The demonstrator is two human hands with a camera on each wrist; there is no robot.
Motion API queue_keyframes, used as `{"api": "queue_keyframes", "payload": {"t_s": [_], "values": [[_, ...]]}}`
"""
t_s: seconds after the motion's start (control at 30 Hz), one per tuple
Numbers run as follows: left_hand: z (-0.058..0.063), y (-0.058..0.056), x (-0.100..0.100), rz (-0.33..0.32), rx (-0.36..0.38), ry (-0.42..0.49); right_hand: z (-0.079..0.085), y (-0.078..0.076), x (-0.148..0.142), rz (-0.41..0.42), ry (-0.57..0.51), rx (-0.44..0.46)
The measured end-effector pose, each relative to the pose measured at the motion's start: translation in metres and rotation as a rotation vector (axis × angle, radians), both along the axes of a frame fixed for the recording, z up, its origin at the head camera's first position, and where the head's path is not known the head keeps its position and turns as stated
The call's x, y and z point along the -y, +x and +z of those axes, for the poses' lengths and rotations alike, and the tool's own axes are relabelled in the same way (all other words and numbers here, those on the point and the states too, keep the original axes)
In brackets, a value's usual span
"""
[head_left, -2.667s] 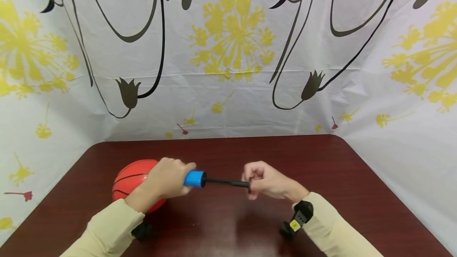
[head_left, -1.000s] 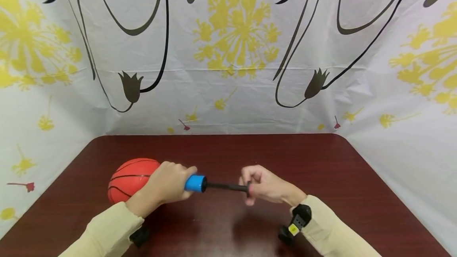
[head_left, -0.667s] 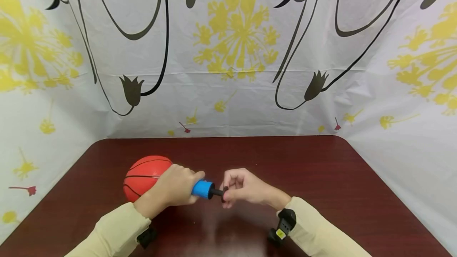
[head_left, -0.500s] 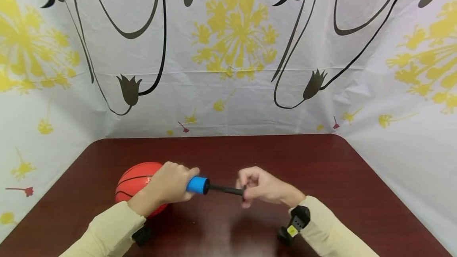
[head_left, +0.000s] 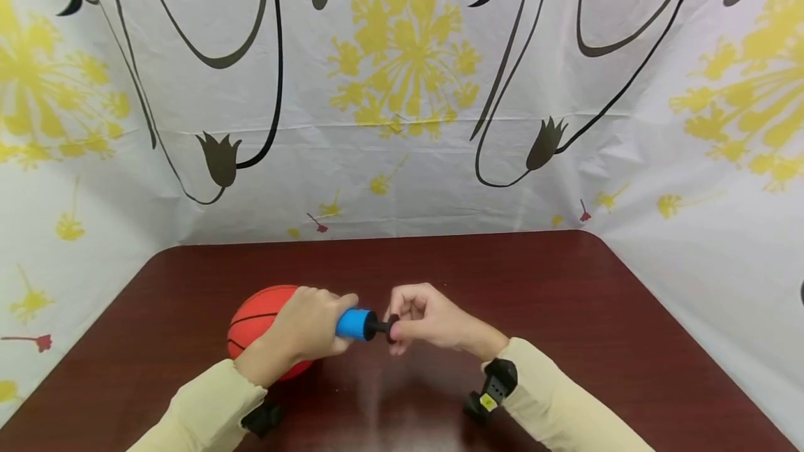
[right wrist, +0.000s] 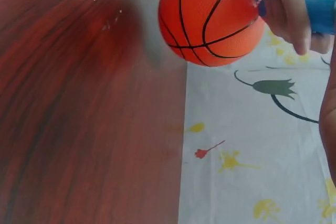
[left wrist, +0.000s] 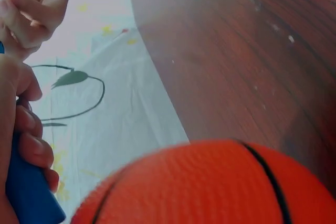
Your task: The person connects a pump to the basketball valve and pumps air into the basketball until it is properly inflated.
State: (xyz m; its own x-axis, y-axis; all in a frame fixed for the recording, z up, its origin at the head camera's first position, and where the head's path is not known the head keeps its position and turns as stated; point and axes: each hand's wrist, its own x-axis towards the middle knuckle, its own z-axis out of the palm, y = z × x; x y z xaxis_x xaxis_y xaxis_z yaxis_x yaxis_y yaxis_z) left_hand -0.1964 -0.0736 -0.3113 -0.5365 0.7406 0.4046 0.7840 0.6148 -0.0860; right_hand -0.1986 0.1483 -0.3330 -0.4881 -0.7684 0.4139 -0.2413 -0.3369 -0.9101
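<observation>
In the head view my left hand (head_left: 308, 326) wraps round the blue barrel of a hand pump (head_left: 354, 324), which lies roughly level above the table. Thumb and fingers of my right hand (head_left: 423, 319) pinch the black handle (head_left: 392, 328) at the end of its rod. Only a short length of rod shows between barrel and handle. Behind the left hand is a red basketball (head_left: 254, 319) with black lines, partly covered by that hand. In the right wrist view the pump's blue tip (right wrist: 262, 8) meets the ball's side. The left wrist view shows fingers curled round the barrel (left wrist: 31, 192).
A dark red-brown table (head_left: 502, 284) with rounded far corners lies under the hands. Behind and beside it hangs a white sheet (head_left: 402, 194) with yellow and grey plant prints. Both wrists carry black strapped devices, the right one (head_left: 496, 389) with a yellow label.
The rod slid in, came out again by half a second ago, and is now nearly all inside the barrel. My right hand has moved left, while left hand and ball shifted slightly right.
</observation>
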Motion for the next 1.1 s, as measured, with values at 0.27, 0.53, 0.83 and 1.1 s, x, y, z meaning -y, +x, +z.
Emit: {"api": "queue_keyframes", "payload": {"t_s": [0.27,0.53,0.83,1.1], "values": [[0.004,-0.001,0.013,0.011,-0.009,-0.058,-0.003,0.001,-0.032,0.163,-0.02,0.145],[0.002,-0.001,0.009,0.081,0.038,-0.076,-0.008,-0.003,-0.026,0.097,-0.013,0.068],[0.004,0.003,-0.003,0.065,0.136,-0.119,-0.008,-0.003,-0.013,0.006,0.079,0.039],[0.008,0.001,0.012,0.152,0.127,-0.154,-0.008,-0.003,-0.052,0.207,-0.019,0.194]]}}
